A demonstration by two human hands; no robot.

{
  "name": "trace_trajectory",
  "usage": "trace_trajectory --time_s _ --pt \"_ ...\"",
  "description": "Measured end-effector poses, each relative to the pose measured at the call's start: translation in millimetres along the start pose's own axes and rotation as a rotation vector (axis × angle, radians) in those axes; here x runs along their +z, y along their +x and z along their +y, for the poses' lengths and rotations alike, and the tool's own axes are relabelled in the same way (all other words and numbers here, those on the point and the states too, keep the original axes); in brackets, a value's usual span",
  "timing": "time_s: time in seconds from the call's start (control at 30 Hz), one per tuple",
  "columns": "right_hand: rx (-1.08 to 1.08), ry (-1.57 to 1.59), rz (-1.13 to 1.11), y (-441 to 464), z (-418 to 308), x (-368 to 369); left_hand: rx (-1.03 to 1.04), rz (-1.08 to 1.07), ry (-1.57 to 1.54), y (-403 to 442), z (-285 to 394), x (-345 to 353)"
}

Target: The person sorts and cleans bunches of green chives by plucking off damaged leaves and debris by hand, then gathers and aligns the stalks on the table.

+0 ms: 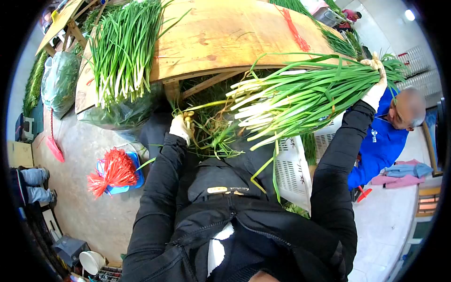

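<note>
Head view: a big bunch of green stalks point(300, 96) is held up along the table's point(225, 35) near edge, toward the right end, above a white crate point(292, 171); whether it touches the wood I can't tell. The right hand point(377, 88), in a pale glove, is clamped around its leafy end, white root ends pointing left. Well apart from it, the left hand point(180, 129) seems pinched on a yellowish stalk point(209, 104) trailing from those ends.

Each stalk looks light, though the whole armful probably has some weight. I'd expect limp leaves that bend and crease, firmer white stems, and maybe a damp, slippery feel. Gripped so far up, the root ends could sag and fan out; a broad, gentle hold lower, where white turns green, should steady them without bruising.

Another bunch point(126, 51) lies at the table's left end, its white ends over the near edge.
</note>
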State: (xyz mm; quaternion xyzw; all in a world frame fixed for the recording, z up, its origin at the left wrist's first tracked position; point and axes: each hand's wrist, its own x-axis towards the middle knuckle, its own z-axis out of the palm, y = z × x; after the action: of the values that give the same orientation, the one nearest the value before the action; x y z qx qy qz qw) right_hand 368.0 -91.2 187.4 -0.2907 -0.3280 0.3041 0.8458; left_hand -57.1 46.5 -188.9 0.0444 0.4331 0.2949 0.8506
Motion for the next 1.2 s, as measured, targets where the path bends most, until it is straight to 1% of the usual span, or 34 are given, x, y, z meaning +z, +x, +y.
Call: trace_trajectory --time_s 0.07,0.1,0.13,0.17,0.2,0.23,0.3,0.33,0.37,0.4,0.43,0.47,0.5,0.57,0.6,0.63,0.7,0.73,0.77,0.8,0.83,0.87,0.9,0.93,0.97,1.0,1.03,1.07,1.1,1.13,1.17,1.2 --pt "0.010 0.051 -0.055 2 0 0 -0.029 -0.165 -0.049 -18 -7 22" --pt "0.010 0.058 -0.081 1 3 6 0.085 -0.503 0.056 -27 -10 39" --pt "-0.063 -0.002 -0.030 -10 14 25 0.089 -0.695 0.157 -65 -8 80" --pt "-0.010 0.018 -0.050 -4 15 18 0.126 -0.627 0.093 -99 -12 119" --pt "-0.011 0.008 -0.078 -7 18 23 0.050 -0.674 0.146 -96 -15 130" --pt "-0.012 0.000 -0.107 -10 26 30 0.176 -0.775 0.254 -105 -20 150" --pt "0.022 0.078 -0.172 -15 33 40 0.177 -0.858 0.440 -102 -24 159" --pt "-0.005 0.036 -0.168 -17 36 46 0.084 -0.850 0.512 -96 -24 158" --pt "-0.035 -0.006 -0.163 -19 36 50 0.084 -0.850 0.514 -93 -24 155" --pt "-0.038 -0.005 -0.161 -19 34 52 0.039 -0.948 0.345 -93 -24 153" --pt "0.027 0.060 -0.203 -20 32 54 -0.009 -1.039 0.171 -94 -23 151" --pt "0.092 0.124 -0.243 -21 31 53 0.069 -1.005 0.210 -98 -25 148" --pt "0.093 0.124 -0.240 -21 30 52 0.203 -0.912 0.219 -106 -25 149" --pt "0.061 0.115 -0.240 -17 30 48 0.135 -0.804 -0.024 -110 -24 145" --pt "0.076 0.112 -0.239 -14 28 44 0.060 -0.791 -0.181 -103 -23 138" --pt "0.036 0.080 -0.221 -13 28 44 0.096 -0.919 -0.257 -97 -25 128" --pt "0.038 0.059 -0.202 -14 26 46 -0.013 -1.112 -0.113 -57 -26 99" --pt "0.073 0.069 -0.213 -14 25 49 0.047 -0.865 0.018 -53 -29 87" --pt "0.106 0.077 -0.222 -15 23 53 0.025 -0.757 0.094 -49 -28 71" --pt "0.093 0.060 -0.214 -13 19 54 0.075 -0.679 0.228 -44 -25 59" --pt "0.088 0.099 -0.213 -10 12 54 -0.001 -0.624 0.233 -26 -22 32" --pt "0.055 0.063 -0.184 -8 3 53 -0.001 -0.222 0.116 -19 -30 17" --pt "0.024 0.028 -0.154 -5 -6 53 -0.019 0.144 0.102 -7 -34 1" --pt "0.011 0.004 -0.087 -1 -12 54 -0.022 0.143 0.102 7 -43 -16" --pt "-0.018 -0.042 -0.103 1 -13 56 -0.015 0.078 0.225 21 -54 -32" --pt "0.006 -0.082 -0.129 7 -13 53 -0.008 0.011 0.349 28 -59 -39" --pt "0.029 -0.122 -0.153 14 -14 48 -0.132 0.026 0.431 -31 -44 21" --pt "0.014 -0.145 -0.126 22 -10 42 -0.197 -0.197 0.349 -51 -41 51" --pt "-0.024 -0.219 -0.006 29 -2 41 -0.190 -0.445 0.376 -39 -46 55" --pt "-0.081 -0.264 0.087 25 11 49 -0.130 -0.808 0.351 -73 -38 87" --pt "-0.137 -0.308 0.179 23 23 55 -0.173 -0.957 0.203 -83 -38 105" --pt "-0.123 -0.298 0.161 30 31 42 -0.204 -1.068 0.052 -97 -41 123"
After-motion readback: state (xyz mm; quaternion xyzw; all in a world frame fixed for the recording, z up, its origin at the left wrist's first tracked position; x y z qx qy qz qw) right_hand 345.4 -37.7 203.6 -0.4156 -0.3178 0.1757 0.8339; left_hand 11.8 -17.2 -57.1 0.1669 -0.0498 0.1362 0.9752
